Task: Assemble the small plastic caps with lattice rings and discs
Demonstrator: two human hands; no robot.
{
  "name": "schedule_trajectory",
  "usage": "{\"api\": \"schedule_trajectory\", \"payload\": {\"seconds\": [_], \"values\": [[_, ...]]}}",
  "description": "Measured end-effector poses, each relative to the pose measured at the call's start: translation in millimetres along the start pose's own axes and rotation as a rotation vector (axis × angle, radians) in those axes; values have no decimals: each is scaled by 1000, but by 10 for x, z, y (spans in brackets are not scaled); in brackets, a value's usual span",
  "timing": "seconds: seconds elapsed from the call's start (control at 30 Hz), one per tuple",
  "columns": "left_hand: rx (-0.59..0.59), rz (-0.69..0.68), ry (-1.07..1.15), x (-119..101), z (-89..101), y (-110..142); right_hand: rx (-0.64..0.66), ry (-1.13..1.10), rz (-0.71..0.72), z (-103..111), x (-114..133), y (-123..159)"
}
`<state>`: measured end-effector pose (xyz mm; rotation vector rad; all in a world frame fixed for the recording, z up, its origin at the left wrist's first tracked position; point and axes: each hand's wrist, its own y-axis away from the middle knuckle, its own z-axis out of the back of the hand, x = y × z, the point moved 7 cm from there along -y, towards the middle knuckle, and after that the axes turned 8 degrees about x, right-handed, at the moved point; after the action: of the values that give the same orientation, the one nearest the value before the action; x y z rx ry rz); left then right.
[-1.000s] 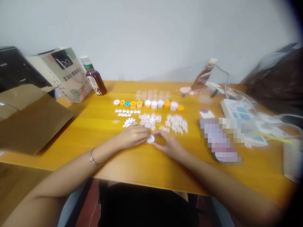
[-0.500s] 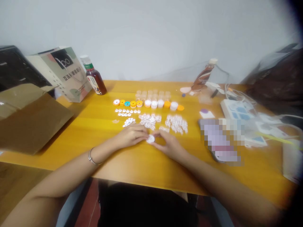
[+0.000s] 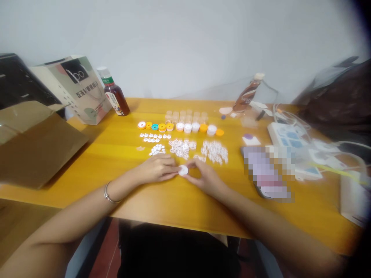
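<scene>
My left hand (image 3: pixel 156 169) and my right hand (image 3: pixel 203 176) meet at the middle of the yellow table (image 3: pixel 121 154). Both pinch one small round white piece (image 3: pixel 183 170) between their fingertips, just above the tabletop. Right behind the hands lie a heap of small white openwork rings (image 3: pixel 182 147), a second heap of clear rings (image 3: pixel 215 151) and a few small white discs (image 3: pixel 156 149). Farther back runs a row of coloured and white round caps (image 3: pixel 179 126), with clear little cups (image 3: pixel 187 116) behind it.
A brown bottle (image 3: pixel 114 96) and a printed paper bag (image 3: pixel 77 88) stand at the back left, cardboard (image 3: pixel 37 143) at the left edge. A tilted bottle (image 3: pixel 246 94) is at the back right. A power strip (image 3: pixel 290 135), cables and a blurred flat object (image 3: pixel 268 172) fill the right side.
The hands have stayed together on the white piece; the whole view has shifted a little to the left.
</scene>
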<state>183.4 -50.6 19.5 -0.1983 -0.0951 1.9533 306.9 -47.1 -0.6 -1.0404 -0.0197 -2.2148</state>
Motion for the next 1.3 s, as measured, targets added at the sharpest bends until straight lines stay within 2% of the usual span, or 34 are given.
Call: {"api": "schedule_trajectory", "payload": {"seconds": [0.27, 0.4, 0.47, 0.6, 0.7, 0.77, 0.97, 1.3], "values": [[32, 27, -9, -49, -2, -13, -18, 43, 7, -5, 13, 11], [-3, 29, 59, -13, 18, 3, -31, 40, 8, 2, 15, 6], [-60, 72, 88, 96, 101, 51, -32, 32, 0, 7, 7, 5], [-163, 293, 76, 511, 335, 272, -36, 8, -17, 19, -13, 11], [-138, 406, 81, 770, 411, 437, -39, 4, -14, 27, -6, 15], [-107, 435, 102, 855, 401, 492, -31, 9, -5, 24, 7, 14], [-51, 401, 144, 851, 279, 441, 25, 25, 43, -11, 42, 12], [-26, 420, 153, 885, 243, 432, 76, 22, 61, -30, 72, 17]]}}
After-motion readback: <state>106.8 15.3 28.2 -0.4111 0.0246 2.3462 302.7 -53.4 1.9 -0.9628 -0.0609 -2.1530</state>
